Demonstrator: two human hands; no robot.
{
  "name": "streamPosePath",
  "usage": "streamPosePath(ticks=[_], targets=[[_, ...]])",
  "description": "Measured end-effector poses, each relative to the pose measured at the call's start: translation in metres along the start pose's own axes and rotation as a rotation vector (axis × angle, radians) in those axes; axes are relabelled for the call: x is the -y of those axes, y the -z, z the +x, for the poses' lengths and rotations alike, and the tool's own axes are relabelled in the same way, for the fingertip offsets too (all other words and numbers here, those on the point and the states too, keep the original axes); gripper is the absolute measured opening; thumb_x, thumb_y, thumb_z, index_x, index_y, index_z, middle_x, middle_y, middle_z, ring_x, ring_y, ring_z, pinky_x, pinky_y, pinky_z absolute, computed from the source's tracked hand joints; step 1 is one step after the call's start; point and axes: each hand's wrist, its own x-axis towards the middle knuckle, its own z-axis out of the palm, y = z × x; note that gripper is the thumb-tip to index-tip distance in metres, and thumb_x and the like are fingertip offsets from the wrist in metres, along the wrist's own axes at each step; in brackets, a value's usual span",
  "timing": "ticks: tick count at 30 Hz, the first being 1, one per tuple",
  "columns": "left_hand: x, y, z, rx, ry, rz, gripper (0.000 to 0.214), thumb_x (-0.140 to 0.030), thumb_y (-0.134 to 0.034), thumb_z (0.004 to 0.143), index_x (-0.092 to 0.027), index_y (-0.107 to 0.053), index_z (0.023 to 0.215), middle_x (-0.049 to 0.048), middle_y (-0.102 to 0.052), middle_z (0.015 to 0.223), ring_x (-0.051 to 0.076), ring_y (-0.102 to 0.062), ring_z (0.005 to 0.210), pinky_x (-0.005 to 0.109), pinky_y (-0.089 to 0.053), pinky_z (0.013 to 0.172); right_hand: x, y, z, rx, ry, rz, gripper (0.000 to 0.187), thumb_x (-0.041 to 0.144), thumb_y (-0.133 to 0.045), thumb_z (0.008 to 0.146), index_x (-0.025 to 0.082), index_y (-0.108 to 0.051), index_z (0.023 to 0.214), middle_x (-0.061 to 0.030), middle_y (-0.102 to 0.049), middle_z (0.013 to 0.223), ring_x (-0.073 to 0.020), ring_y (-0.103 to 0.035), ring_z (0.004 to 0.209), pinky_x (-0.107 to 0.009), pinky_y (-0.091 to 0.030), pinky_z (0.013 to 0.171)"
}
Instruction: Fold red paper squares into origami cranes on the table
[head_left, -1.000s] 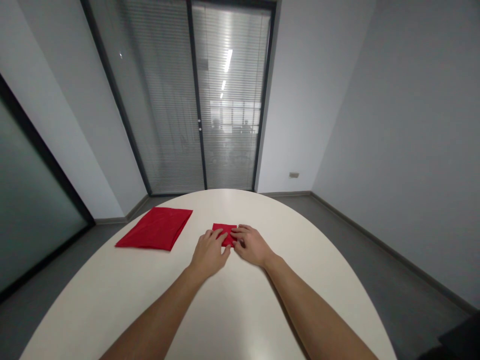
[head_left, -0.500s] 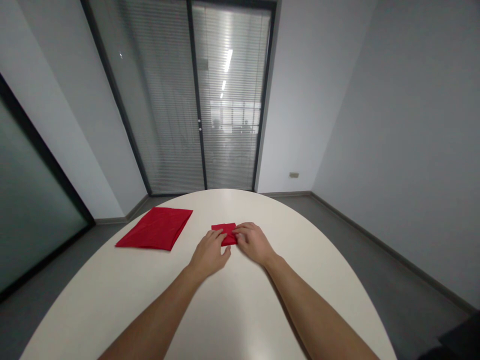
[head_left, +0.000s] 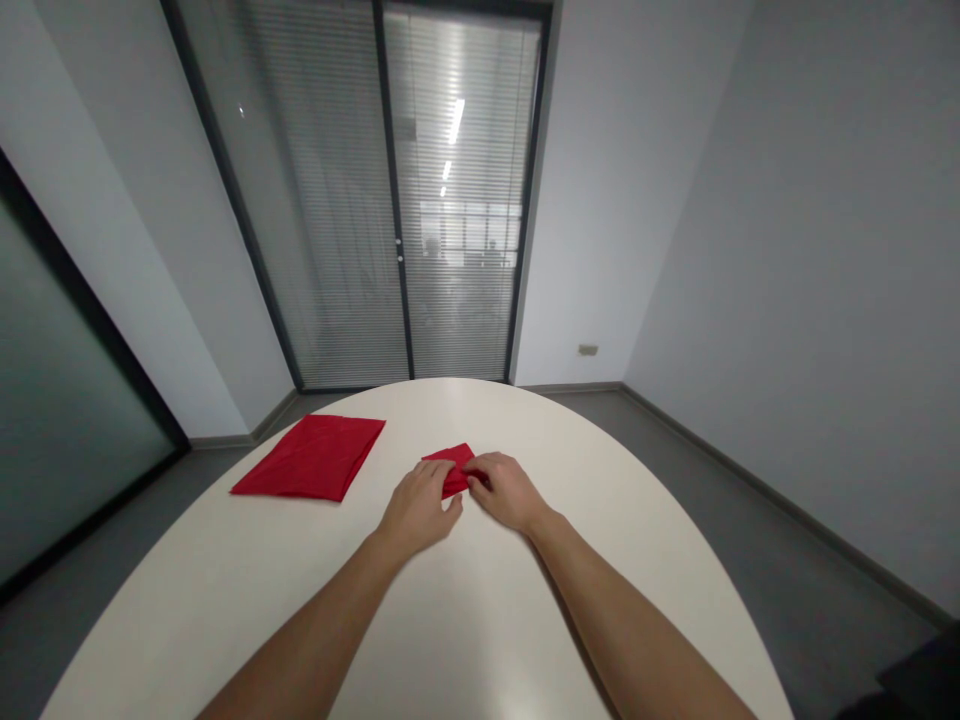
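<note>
Fingers of my left hand (head_left: 418, 507) and right hand (head_left: 510, 491) bend, half curled, over the small red sheet (head_left: 457, 453) set between and beneath them, whether pinching or just pressing I cannot tell, and uneven pressure from either side could skew its folds.

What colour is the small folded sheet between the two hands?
The small, thin folded sheet is red; the head view, the only one, shows it best.
</note>
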Motion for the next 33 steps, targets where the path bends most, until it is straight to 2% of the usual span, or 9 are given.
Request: streamPosePath(ticks=[5,11,15,19,22,33], targets=[[-0.0005,0.0001,0.0013,-0.001,0.013,0.007,0.041,-0.021,-0.059,0.084,-0.013,-0.060,0.124,0.0150,-0.068,0.121,0.029,-0.061,0.114,0.043,-0.047,0.102,-0.0023,-0.0026,0.0005,-0.003,-0.036,-0.005,0.017,0.012,-0.054,0.087,0.017,-0.070,0.090,-0.0059,-0.073,0.092,-0.0191,-0.062,0.089,-0.029,-0.042,0.085],[0.0010,-0.0027,0.0028,-0.008,0.063,0.017,0.024,-0.021,-0.056,0.089,-0.015,-0.064,0.110,0.0125,-0.071,0.107,0.027,-0.063,0.105,0.038,-0.049,0.094,-0.0021,-0.0023,-0.0002,-0.016,-0.034,-0.010,0.015,0.012,-0.053,0.090,0.018,-0.066,0.086,-0.0045,-0.070,0.087,-0.0180,-0.059,0.084,-0.027,-0.039,0.079],[0.0014,-0.0032,0.0036,-0.005,0.084,0.031,0.019,-0.019,-0.051,0.093,-0.016,-0.064,0.107,0.0116,-0.071,0.106,0.026,-0.063,0.106,0.036,-0.048,0.092,-0.0005,-0.0008,0.0002,-0.013,-0.040,-0.029,0.016,0.013,-0.052,0.091,0.018,-0.064,0.083,-0.0039,-0.069,0.083,-0.0177,-0.058,0.082,-0.027,-0.038,0.077],[0.0030,-0.0039,0.0050,0.010,0.096,0.050,0.025,-0.019,-0.042,0.098,-0.017,-0.065,0.105,0.0111,-0.071,0.107,0.024,-0.063,0.106,0.035,-0.047,0.093,0.0017,0.0000,0.0005,-0.020,-0.042,-0.024,0.022,0.018,-0.047,0.097,0.018,-0.066,0.086,-0.0054,-0.070,0.086,-0.0179,-0.059,0.083,-0.028,-0.039,0.079],[0.0038,-0.0029,0.0060,0.024,0.131,0.071,0.027,-0.020,-0.040,0.100,-0.017,-0.065,0.106,0.0114,-0.072,0.108,0.024,-0.064,0.106,0.034,-0.047,0.092,0.0029,0.0004,0.0001,-0.022,-0.044,-0.018,0.021,0.024,-0.049,0.099,0.018,-0.067,0.090,-0.0055,-0.072,0.089,-0.0183,-0.060,0.083,-0.028,-0.040,0.078],[0.0031,0.0009,0.0062,0.056,0.201,0.109,0.024,-0.020,-0.046,0.098,-0.018,-0.061,0.116,0.0107,-0.070,0.107,0.024,-0.064,0.103,0.033,-0.048,0.089,0.0003,-0.0016,-0.0007,-0.009,-0.034,0.015,0.015,0.017,-0.054,0.094,0.019,-0.069,0.095,-0.0054,-0.073,0.096,-0.0195,-0.060,0.091,-0.030,-0.043,0.084]])
